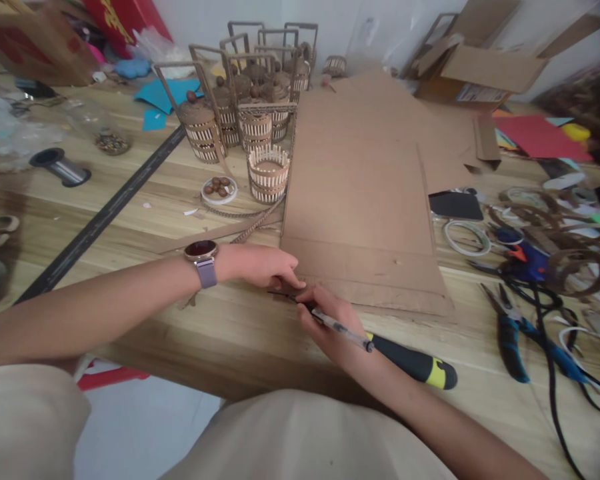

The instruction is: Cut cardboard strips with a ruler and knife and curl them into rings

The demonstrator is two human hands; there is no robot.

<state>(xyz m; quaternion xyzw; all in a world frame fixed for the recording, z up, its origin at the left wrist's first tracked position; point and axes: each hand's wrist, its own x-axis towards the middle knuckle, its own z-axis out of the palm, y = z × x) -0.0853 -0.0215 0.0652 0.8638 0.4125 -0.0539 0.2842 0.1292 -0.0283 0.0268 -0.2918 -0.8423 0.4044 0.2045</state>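
My left hand [260, 265], with a watch on the wrist, presses its fingers together on a small dark strip [280, 293] at the near corner of a large cardboard sheet [360, 200]. My right hand [330, 327] is closed round a clear pen [340, 327], whose tip meets the dark strip. Under my right wrist lies a tool with a black and yellow handle [420, 365] on the wooden table [230, 333].
Several small woven cardboard baskets [240, 113] stand behind the sheet, with a lid of brown beads [219, 189] nearby. A long black ruler [105, 217] lies to the left. Blue pliers [510, 340], cables, tape rings and cardboard scraps crowd the right side.
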